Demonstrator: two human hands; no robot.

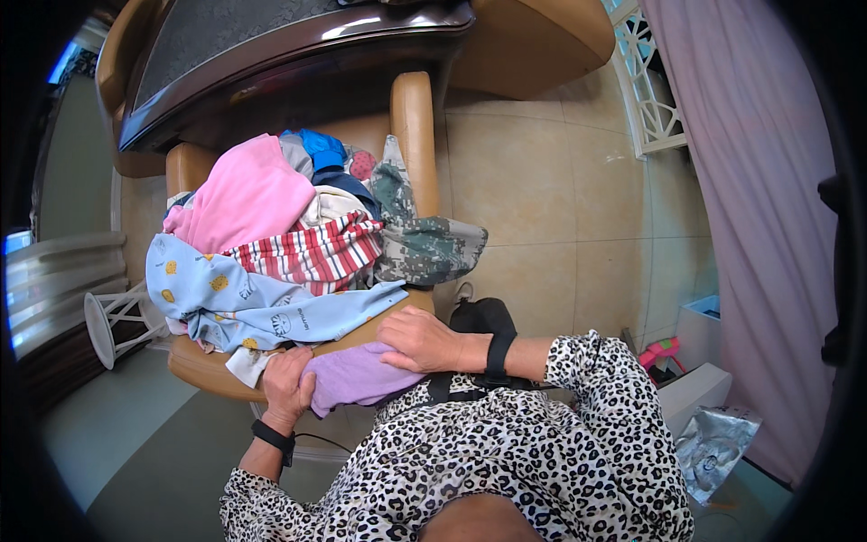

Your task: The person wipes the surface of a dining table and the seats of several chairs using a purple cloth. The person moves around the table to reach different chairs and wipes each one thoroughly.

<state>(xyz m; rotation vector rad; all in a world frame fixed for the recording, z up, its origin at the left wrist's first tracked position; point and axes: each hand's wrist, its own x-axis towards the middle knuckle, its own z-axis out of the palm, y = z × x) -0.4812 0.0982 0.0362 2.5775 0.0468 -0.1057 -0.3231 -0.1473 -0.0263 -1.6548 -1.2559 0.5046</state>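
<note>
A folded purple cloth (355,379) lies at the front edge of a tan leather chair, close to my body. My left hand (288,383) grips its left end, thumb on top. My right hand (420,341) rests over its right end with the fingers bent onto the fabric; whether they pinch it cannot be told. Just beyond lies a light blue printed garment (298,315), with a white cloth (249,366) beside my left hand. Behind these are a red striped garment (318,252), a pink garment (247,193), a camouflage garment (430,247) and a bright blue one (322,148).
The tan chair's armrest (414,142) stands right of the pile. Beyond is a dark table (237,47) with a glossy edge. A white round stand (101,330) is at the left. At the right hang a pink curtain (752,223) and, low down, a silver bag (714,450).
</note>
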